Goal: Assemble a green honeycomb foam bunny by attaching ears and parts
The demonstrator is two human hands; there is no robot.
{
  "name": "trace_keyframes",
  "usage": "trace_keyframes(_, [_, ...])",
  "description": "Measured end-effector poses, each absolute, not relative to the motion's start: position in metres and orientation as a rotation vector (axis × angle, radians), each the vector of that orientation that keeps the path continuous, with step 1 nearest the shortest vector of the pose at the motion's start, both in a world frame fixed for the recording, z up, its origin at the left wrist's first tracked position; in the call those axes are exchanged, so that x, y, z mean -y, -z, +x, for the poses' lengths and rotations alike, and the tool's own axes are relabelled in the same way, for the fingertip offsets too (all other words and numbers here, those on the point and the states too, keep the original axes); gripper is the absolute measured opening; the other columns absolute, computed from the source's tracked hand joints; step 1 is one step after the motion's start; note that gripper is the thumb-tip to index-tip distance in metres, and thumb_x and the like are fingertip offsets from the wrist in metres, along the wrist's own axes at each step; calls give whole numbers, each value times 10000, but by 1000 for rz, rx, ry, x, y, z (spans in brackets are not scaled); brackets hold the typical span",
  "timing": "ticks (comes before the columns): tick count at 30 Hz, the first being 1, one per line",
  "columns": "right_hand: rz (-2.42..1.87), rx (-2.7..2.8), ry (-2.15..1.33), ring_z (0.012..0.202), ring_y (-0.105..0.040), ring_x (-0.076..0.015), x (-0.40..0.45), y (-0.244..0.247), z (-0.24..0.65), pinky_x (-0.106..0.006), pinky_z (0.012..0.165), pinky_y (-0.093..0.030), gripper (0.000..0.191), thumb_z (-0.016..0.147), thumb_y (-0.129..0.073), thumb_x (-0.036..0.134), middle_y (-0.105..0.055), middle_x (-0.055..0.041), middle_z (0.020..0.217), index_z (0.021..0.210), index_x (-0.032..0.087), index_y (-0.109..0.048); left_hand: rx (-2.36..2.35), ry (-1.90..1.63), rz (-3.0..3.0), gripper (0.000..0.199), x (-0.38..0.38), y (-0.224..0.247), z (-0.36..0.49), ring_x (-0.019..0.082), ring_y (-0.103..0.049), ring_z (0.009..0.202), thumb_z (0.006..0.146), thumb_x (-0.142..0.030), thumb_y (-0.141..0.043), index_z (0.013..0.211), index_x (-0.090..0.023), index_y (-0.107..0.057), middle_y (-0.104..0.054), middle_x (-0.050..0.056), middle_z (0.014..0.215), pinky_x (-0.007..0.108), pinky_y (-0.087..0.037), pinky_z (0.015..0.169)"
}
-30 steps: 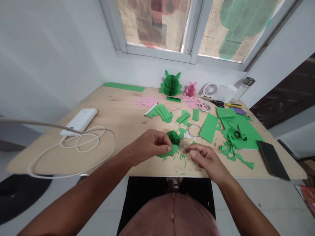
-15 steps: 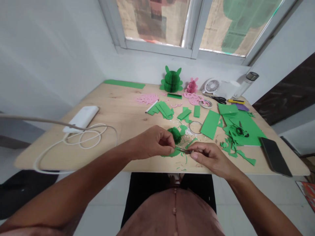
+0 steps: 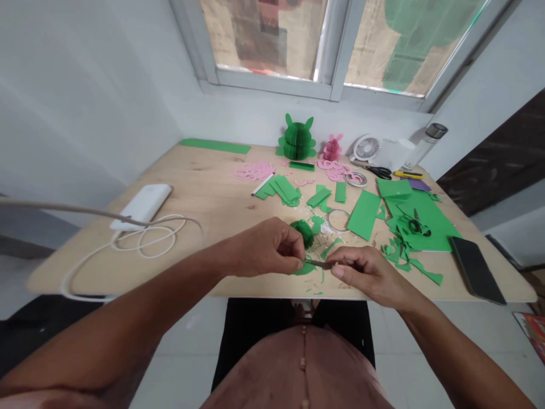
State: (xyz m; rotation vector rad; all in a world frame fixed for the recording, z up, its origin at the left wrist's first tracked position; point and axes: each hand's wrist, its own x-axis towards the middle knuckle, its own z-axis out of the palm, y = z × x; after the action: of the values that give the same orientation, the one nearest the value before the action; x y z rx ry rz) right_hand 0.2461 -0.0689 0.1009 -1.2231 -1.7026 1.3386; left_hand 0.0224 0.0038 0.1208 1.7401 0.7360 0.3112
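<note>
Near the table's front edge, my left hand (image 3: 279,250) is closed in a pinch on a small bit of green paper. My right hand (image 3: 364,270) grips small scissors (image 3: 318,263), whose blades point left and reach the left fingertips. The blades look closed together. Beneath the fingertips lies a piece of green paper (image 3: 303,269). A round, fluffy dark green paper ball (image 3: 303,233) is just behind the left fingers, touching or nearly touching them. Thin green trimmings are scattered around the blades.
Green strips (image 3: 284,190), a tape ring (image 3: 338,220), green sheets (image 3: 430,216) bearing black scissors (image 3: 419,228), and a phone (image 3: 477,270) surround the hands. Green (image 3: 298,141) and pink (image 3: 332,149) paper figures stand behind. A white power strip (image 3: 142,205) with cable lies left.
The small scissors' blades, slightly apart before, now look closed. The left fingertips have shifted slightly, and the green paper below them has moved a little to the right.
</note>
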Motion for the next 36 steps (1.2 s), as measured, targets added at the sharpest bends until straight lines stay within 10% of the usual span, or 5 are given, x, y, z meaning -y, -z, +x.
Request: trace_keyframes(36, [-1316,1304,-1172,474,-290,-80,75,-82,239,-218,444,-221,255,751,-696,419,-368,61,509,833,179,-719,-820,-579,1363,116,8,-100,25,103,-493,508,627,-266,-718,594,-166,-669,-604,6,560,229,-354,506])
